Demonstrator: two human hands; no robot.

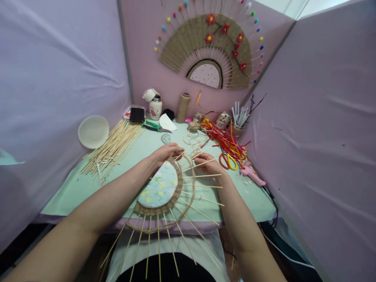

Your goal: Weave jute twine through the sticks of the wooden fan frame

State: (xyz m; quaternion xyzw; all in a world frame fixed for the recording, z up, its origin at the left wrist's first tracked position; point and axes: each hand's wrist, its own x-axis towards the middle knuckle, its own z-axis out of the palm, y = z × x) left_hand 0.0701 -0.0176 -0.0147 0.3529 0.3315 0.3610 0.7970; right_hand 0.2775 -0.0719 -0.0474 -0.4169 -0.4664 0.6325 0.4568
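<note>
A half-made woven fan [160, 190] lies on the pale green table [73, 188] in front of me: a floral paper half-disc edged with twine, with thin wooden sticks radiating from it. My left hand [166, 152] rests at the fan's far end, fingers curled and pinched at the twine rim. My right hand [208, 162] sits just to its right among the sticks, fingers closed on a thin strand of twine. Loose twine [195, 139] trails behind both hands.
A heap of wooden sticks [113, 147] and a white paper plate [93, 131] lie at the left. Green pliers [153, 126], a twine spool [183, 107], coloured pipe cleaners [226, 141], scissors [227, 161] and a pink glue gun [252, 176] are further back and right. A finished fan [210, 49] hangs on the wall.
</note>
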